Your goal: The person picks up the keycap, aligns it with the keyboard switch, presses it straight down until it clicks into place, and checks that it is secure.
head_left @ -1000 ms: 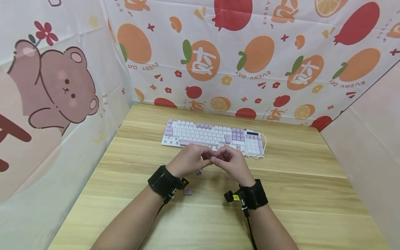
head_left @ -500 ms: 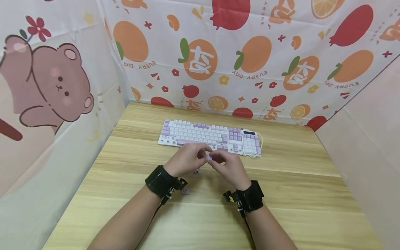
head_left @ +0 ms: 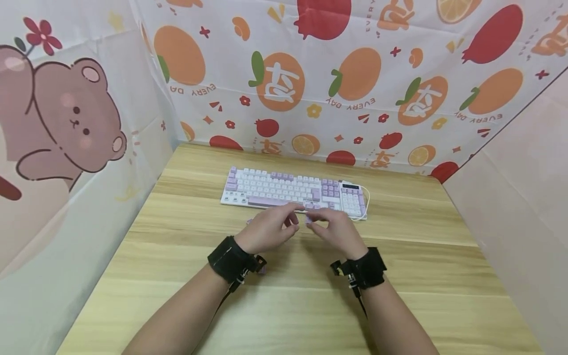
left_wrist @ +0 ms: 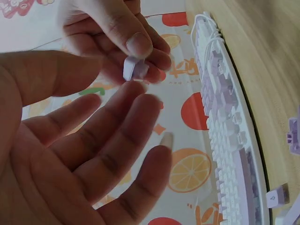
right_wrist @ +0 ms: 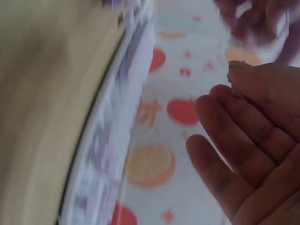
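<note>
My right hand (head_left: 338, 229) pinches a small purple keycap (left_wrist: 132, 69) between thumb and fingers, above the front edge of a white and purple keyboard (head_left: 277, 188). In the right wrist view the keycap is blurred and mostly covered by the thumb. Just left of it, my left hand (head_left: 271, 228) has its fingers loosely bent and parted from the thumb, holding nothing. It is close to the keycap but apart from it. Bare switches (head_left: 234, 196) show at the keyboard's front left corner.
A loose keycap (left_wrist: 276, 197) lies on the wooden table (head_left: 399, 296) before the keyboard, near another purple piece (left_wrist: 294, 136). One more purple keycap (head_left: 263, 270) is partly hidden by the left wrist camera. The white cable (head_left: 368, 197) loops at the keyboard's right end.
Both hands met at the keycap earlier; now they have parted. The right hand has moved slightly right with the keycap, and the left thumb and fingers have spread. The head view has shifted slightly.
</note>
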`<state>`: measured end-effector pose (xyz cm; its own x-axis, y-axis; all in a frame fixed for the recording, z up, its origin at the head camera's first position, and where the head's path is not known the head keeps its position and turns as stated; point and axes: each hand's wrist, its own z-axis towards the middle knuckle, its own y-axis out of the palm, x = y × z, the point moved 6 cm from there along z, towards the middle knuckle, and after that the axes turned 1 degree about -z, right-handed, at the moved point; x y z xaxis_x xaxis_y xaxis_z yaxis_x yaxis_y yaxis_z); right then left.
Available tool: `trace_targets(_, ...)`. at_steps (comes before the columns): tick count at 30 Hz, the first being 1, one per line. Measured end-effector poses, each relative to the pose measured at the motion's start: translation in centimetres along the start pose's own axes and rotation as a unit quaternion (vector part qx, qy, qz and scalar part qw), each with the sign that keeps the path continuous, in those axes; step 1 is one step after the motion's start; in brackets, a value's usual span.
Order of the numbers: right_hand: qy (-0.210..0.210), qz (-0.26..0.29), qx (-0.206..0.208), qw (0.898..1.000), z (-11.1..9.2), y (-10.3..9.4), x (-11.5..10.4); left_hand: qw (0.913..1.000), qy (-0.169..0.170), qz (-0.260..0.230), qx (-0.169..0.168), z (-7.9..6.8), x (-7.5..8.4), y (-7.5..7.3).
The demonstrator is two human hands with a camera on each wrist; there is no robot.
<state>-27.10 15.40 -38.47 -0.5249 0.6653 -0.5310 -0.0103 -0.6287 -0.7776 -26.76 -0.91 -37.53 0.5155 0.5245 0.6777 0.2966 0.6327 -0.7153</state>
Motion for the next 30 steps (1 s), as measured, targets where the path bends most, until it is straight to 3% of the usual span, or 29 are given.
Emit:
trace_targets(4,0.062,-0.019,0.013,0.998,0.6,-2.5,3.9,0.9997,-0.006,-0.004,0.022,0.0,-0.1,-0.7)
trace_targets(7,0.116,-0.050,0.000,0.992,0.9,-3.3,7.0,0.9996,-0.012,-0.016,0.020,-0.1,-0.2,-0.8)
trace_targets(14,0.167,-0.108,-0.083,0.977,1.3,-1.2,11.6,0.9995,-0.014,-0.025,0.012,-0.4,-0.2,-0.6)
trace_targets(24,0.170,-0.148,-0.085,0.971,1.3,-0.3,13.0,0.9997,0.003,-0.018,0.013,-0.2,-0.1,-0.6)
trace_targets(30,0.184,-0.136,-0.109,0.967,1.7,-0.5,13.1,0.9997,0.020,-0.007,0.015,-0.1,0.0,-0.7)
